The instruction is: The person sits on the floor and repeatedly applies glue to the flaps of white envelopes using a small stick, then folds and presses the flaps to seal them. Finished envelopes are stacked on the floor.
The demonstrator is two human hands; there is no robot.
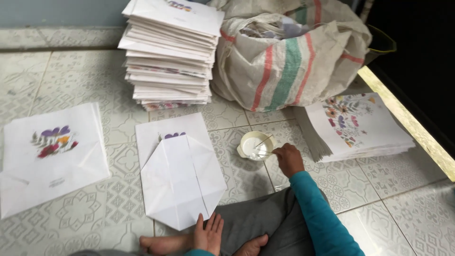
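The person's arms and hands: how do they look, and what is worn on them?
Both hands are bare, with no gloves, rings or watch visible. The right hand comes out of a long teal sleeve reaching the wrist. The left hand shows only a teal cuff edge.

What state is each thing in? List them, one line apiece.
Folded paper bag: flat on the floor tiles, bottom flaps folded open.
Left hand: open, fingertips at the bag's lower edge.
Right hand: closed on a thin stick dipped in the cup.
White cup: upright, holding white paste.
Tall paper stack: piled, slightly uneven.
Striped sack: open, slumped.
Flowered sheets: stacked flat.
Single flowered bag: lying flat.
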